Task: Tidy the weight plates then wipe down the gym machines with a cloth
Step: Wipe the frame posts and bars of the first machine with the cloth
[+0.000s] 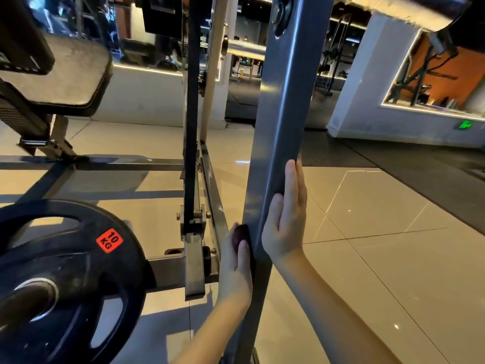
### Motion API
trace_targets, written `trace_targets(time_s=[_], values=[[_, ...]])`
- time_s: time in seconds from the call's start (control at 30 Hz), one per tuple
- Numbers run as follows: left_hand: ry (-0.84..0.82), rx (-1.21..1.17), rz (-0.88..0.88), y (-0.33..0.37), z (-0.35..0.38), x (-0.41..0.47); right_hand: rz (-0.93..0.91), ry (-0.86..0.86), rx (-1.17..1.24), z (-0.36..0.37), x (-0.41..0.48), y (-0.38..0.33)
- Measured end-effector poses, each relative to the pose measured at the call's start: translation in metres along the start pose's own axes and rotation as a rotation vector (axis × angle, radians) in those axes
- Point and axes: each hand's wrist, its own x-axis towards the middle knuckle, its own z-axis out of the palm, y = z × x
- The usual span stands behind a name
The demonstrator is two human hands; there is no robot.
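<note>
now both hands on grey upright post (278, 122).
left hand (236, 261) presses dark cloth (240, 236) to post; right hand (286, 219) flat, fingers straight; 10 kg plate (70, 271) lower left.

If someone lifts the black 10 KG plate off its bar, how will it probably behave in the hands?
The plate is probably heavy for its size, as its red label reads 10 KG. It looks stiff, not floppy. Its cut-out openings should give a good hold. Being round, it may roll if stood on the smooth tiled floor.
</note>
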Motion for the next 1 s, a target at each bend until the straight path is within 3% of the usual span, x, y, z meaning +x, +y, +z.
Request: trace_targets(time_s=[0.23,0.4,0.63,0.83,1.0], values=[[0.002,0.084,0.091,0.017,0.009,0.008,-0.023,0.01,-0.015,0.001,-0.001,0.002],[0.022,0.022,-0.068,-0.013,-0.003,-0.026,-0.017,0.041,-0.026,0.001,-0.001,0.001],[0.021,0.083,0.027,-0.002,0.0,0.002,-0.075,0.074,-0.041,0.002,0.0,0.004],[0.087,0.055,-0.136,-0.037,-0.009,-0.035,-0.098,0.1,-0.045,0.003,0.0,0.004],[0.091,0.022,-0.079,-0.022,-0.002,-0.021,-0.075,0.086,-0.05,0.001,0.003,-0.002]])
